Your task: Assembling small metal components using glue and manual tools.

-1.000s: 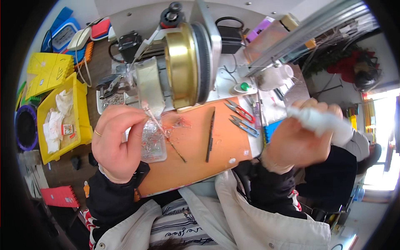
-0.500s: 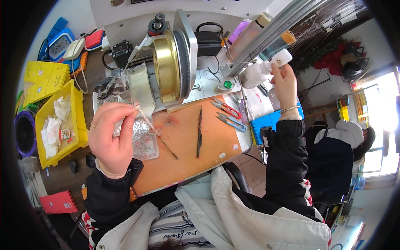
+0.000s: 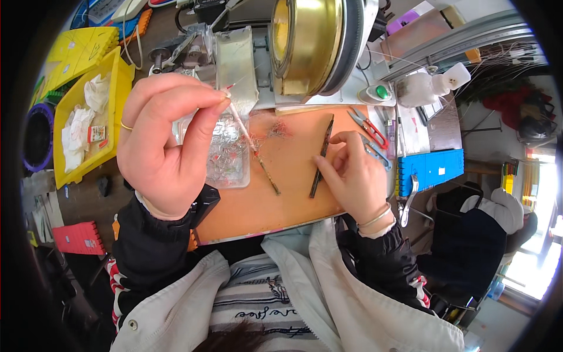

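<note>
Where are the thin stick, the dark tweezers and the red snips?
Thin stick (image 3: 253, 149), head view: mid-shaft, below the left hand (image 3: 161, 149).
Dark tweezers (image 3: 325, 141), head view: upper shaft, above the right hand (image 3: 352, 176).
Red snips (image 3: 375, 132), head view: red handle.

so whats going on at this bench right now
A person sits at an orange work mat. The left hand is raised, pinching a thin stick-like tool above a clear plastic tray of small parts. The right hand rests on the mat, fingers on dark tweezers. Red snips lie beside it.
</note>
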`<state>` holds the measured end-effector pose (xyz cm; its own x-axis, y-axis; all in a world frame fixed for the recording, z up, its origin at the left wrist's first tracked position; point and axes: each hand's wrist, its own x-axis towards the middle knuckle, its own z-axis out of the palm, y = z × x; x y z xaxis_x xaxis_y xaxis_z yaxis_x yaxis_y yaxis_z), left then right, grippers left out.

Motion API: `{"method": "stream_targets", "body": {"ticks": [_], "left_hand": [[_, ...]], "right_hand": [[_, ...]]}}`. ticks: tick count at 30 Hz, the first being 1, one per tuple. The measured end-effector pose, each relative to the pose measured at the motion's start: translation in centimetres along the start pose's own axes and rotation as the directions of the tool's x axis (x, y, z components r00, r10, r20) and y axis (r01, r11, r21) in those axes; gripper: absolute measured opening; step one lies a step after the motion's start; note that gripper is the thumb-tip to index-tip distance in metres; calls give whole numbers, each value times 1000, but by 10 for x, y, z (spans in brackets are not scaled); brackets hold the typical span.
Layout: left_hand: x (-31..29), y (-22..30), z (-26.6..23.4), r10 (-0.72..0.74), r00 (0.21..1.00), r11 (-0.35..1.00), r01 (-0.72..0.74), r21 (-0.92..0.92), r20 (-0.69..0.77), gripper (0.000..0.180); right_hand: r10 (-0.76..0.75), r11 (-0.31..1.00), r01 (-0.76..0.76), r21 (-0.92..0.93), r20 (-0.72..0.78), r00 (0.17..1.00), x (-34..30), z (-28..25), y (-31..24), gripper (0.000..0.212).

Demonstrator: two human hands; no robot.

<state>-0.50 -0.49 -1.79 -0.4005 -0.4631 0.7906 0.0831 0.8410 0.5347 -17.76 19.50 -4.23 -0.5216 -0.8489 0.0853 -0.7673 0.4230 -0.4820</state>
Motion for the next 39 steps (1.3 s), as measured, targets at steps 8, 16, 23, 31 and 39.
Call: {"method": "stream_targets", "body": {"ticks": [8,16,23,31,39], "left_hand": [[-2,0,-9,24,991,999,-28,32,130,21],[6,-2,-11,48,982,998,-40,-46,181,23],[4,3,-15,-33,973,996,51,-72,230,25],[6,1,-17,-26,946,983,83,-164,324,26],[3,1,-10,-20,968,976,73,-206,249,21]], "right_hand": [[263,612,-322,722,198,944,6,-8,9,17],[-435,-369,-72,927,-104,894,23,-28,12,39],[-436,-28,227,974,-216,874,34,-33,-42,35],[-460,333,373,866,-196,866,35,-19,-53,23],[-388,478,360,802,-175,905,30,-14,-57,23]]}}
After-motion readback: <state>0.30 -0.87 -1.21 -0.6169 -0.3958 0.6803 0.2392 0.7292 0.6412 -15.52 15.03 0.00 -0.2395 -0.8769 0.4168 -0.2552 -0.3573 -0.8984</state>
